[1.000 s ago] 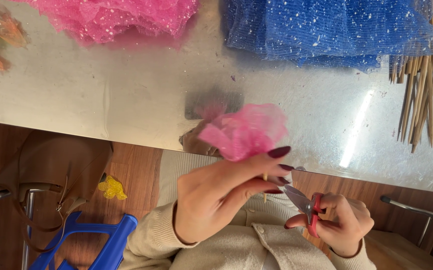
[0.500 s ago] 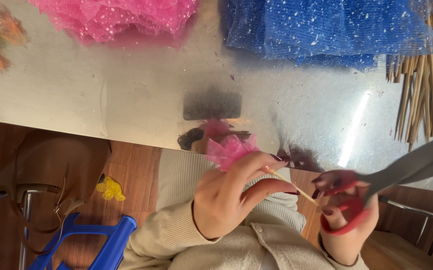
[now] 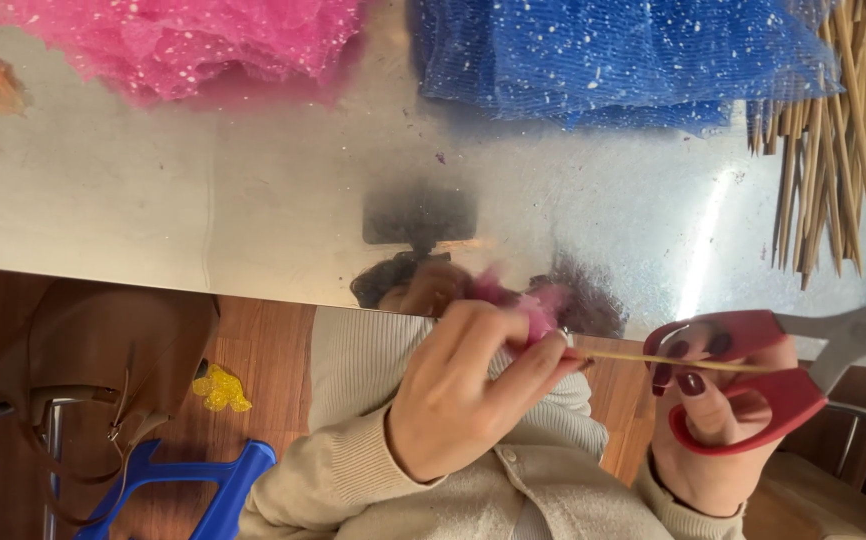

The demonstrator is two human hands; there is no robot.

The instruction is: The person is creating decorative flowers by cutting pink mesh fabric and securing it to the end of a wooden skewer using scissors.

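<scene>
My left hand [image 3: 463,385] pinches a small pink mesh flower [image 3: 538,305] fixed on a thin wooden stick [image 3: 683,362]. The stick runs to the right, level, across my right hand. My right hand [image 3: 713,425] grips red-handled scissors [image 3: 763,385] with fingers through the loops; the grey blades point to the right, past the frame edge. Both hands sit at the near edge of a shiny metal table [image 3: 253,220], over my lap.
A pile of pink mesh [image 3: 173,35] and a pile of blue mesh [image 3: 613,50] lie at the table's far side. Several wooden sticks [image 3: 823,130] lie at the right. A brown bag [image 3: 93,350], a blue stool [image 3: 203,490] and a yellow scrap [image 3: 221,388] are on the wooden floor.
The pink flower has dropped lower and is now mostly hidden in my left hand. My right hand has lifted and turned, so the scissors point right with the stick lying across them.
</scene>
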